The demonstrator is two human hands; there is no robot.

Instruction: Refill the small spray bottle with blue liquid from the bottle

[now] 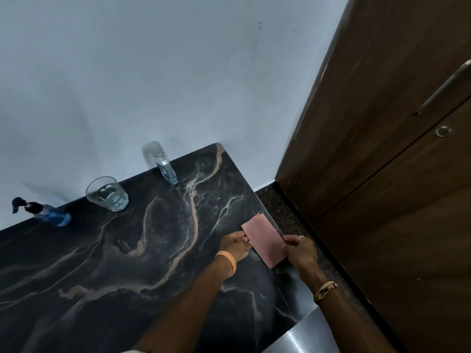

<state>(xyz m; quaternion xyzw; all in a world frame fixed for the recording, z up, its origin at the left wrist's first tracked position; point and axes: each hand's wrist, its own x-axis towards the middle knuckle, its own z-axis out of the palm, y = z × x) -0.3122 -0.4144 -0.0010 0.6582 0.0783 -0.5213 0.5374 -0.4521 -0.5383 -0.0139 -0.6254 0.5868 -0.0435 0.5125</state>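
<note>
A small spray bottle (167, 165) with a clear cap and a little blue liquid stands at the back of the dark marble counter (127, 250), against the wall. A larger bottle of blue liquid (48, 212) with a dark trigger head stands at the far left. Both hands are far from the bottles, at the counter's right edge. My left hand (235, 244) pinches the left side of a folded pink cloth (262, 240). My right hand (298, 250) grips the cloth's right side.
A clear drinking glass (107, 193) stands between the two bottles near the wall. A dark wooden door (382, 149) with a metal handle fills the right side. A speckled floor strip runs between counter and door. A metal surface (305, 332) lies at the bottom.
</note>
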